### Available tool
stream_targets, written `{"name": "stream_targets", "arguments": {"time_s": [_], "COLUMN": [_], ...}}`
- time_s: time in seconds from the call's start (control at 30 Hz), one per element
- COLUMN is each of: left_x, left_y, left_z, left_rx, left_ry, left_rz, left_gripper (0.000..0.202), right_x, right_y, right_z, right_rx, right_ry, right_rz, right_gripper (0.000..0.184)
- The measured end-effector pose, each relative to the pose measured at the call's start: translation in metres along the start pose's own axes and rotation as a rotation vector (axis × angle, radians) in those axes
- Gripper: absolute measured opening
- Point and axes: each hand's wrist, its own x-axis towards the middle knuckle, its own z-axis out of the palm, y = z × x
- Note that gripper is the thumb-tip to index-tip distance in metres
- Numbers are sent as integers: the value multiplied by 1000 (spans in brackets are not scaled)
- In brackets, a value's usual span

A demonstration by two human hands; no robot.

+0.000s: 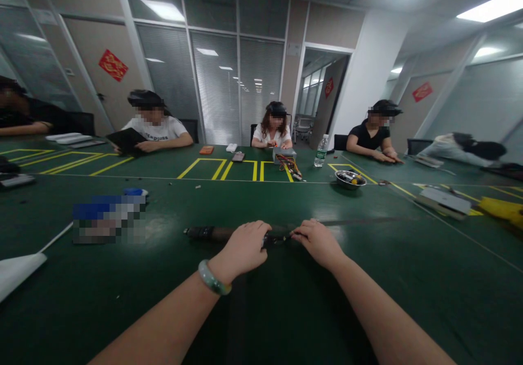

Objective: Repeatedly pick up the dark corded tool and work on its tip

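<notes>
A long dark rod-like tool (204, 232) with a thin shaft (359, 221) lies across the green table (286, 310) in front of me. My left hand (245, 248), with a green bangle on the wrist, is closed over the tool's thicker handle part. My right hand (318, 242) pinches the tool just to the right, where the thin shaft begins. The middle of the tool is hidden under my fingers.
Several people sit round the far side of the table. A metal bowl (349, 178), a water bottle (321, 151), a bundle of wires (289, 164), a grey flat device (445, 200) and a yellow object (502, 211) lie about. White paper (18, 271) lies at left.
</notes>
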Motion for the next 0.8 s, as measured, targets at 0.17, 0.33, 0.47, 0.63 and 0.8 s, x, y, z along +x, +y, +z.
{"name": "stream_targets", "arguments": {"time_s": [0.17, 0.33, 0.47, 0.63, 0.8], "left_x": [2, 5, 8, 7, 7], "left_y": [11, 10, 5, 5, 4], "left_z": [10, 21, 22, 19, 17], "left_rx": [-24, 9, 18, 22, 3], "left_ry": [57, 66, 64, 89, 111], "left_rz": [19, 40, 40, 49, 48], "left_gripper": [19, 15, 13, 11, 9], "right_x": [1, 1, -2, -6, -8], "right_y": [-13, -23, -24, -20, -14], "right_z": [3, 9, 10, 6, 0], "right_rx": [-43, 20, 127, 148, 168], "right_ry": [20, 13, 43, 46, -78], "right_rz": [62, 122, 107, 123, 145], "right_gripper": [27, 32, 39, 26, 15]}}
